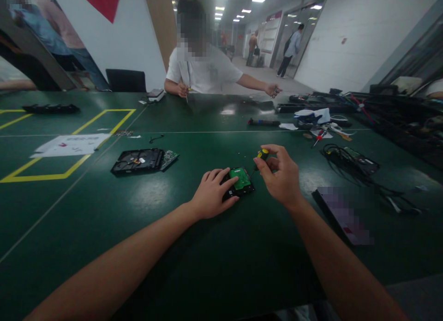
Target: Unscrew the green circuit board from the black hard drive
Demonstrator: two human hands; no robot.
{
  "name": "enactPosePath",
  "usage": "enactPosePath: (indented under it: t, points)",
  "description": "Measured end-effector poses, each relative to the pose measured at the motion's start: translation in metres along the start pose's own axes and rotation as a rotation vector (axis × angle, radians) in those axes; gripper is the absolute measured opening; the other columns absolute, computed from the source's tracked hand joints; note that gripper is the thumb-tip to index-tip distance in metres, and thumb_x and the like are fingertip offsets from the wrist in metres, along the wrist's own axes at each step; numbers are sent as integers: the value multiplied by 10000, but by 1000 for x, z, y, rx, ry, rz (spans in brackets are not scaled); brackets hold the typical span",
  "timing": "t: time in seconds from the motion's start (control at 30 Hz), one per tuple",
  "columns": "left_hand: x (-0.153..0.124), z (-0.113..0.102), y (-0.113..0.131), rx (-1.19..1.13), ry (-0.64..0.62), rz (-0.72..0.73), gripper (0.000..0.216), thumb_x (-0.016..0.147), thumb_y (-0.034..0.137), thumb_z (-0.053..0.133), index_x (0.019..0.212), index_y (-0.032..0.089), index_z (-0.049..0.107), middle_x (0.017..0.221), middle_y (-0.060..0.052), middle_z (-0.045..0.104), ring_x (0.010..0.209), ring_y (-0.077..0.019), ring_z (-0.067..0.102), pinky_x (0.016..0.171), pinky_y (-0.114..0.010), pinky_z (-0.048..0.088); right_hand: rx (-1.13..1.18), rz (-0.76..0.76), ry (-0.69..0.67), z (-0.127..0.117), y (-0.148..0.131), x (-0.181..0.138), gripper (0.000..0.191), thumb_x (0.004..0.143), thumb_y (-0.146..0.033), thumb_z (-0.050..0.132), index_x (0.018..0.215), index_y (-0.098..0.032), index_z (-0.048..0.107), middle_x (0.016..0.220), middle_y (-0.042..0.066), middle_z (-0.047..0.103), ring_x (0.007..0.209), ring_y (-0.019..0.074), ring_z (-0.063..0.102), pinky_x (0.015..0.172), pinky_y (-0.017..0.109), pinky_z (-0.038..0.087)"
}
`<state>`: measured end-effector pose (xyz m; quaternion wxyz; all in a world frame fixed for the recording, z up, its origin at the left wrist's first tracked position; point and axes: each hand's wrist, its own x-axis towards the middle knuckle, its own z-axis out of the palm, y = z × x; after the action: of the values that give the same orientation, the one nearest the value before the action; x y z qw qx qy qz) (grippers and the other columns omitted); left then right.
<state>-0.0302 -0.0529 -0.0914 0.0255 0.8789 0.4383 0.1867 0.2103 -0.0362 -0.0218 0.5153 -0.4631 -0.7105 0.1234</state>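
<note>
Left hand [212, 194]: lies flat on the hard drive [246, 188], fingers spread and gripping nothing, seemingly pinning it steady.
Right hand [278, 175]: fingertips pinched shut around a yellow-capped screwdriver [262, 156], its tip angled down toward the drive's far edge.
Drive's place: on the green table [173, 247], between both hands.
Drive's look: black case, green circuit board [241, 177] facing up.
Nearby: an opened drive [138, 160] lies well to the left.
</note>
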Motion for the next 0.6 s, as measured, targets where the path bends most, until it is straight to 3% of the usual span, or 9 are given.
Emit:
enactPosePath:
  t: [0.13,0.37,0.6]
  points:
    - [0,-1,0,-5,0,-1,642,986,576,630,1566,322,523,1662,-107,415,1468,-403,407,1181,-648,368,121,11,5,2,-2,-3,376,1025,-301,599,1390,-300,509,1288,69,701,640,110,647,620,332,580]
    - [-1,-1,0,-1,-6,7,643,992,572,620,1563,290,532,1662,-135,411,1467,-417,403,1177,-650,365,43,-6,-11,0,0,-2,352,951,-328,719,1284,-297,608,1196,52,693,703,135,653,624,334,588]
    - [0,0,0,2,1,4,642,987,580,626,1559,303,535,1659,-125,417,1465,-407,408,1176,-644,367,122,13,-69,1,-4,-2,409,1037,-270,549,1441,-333,535,1387,63,686,633,113,678,647,355,622]
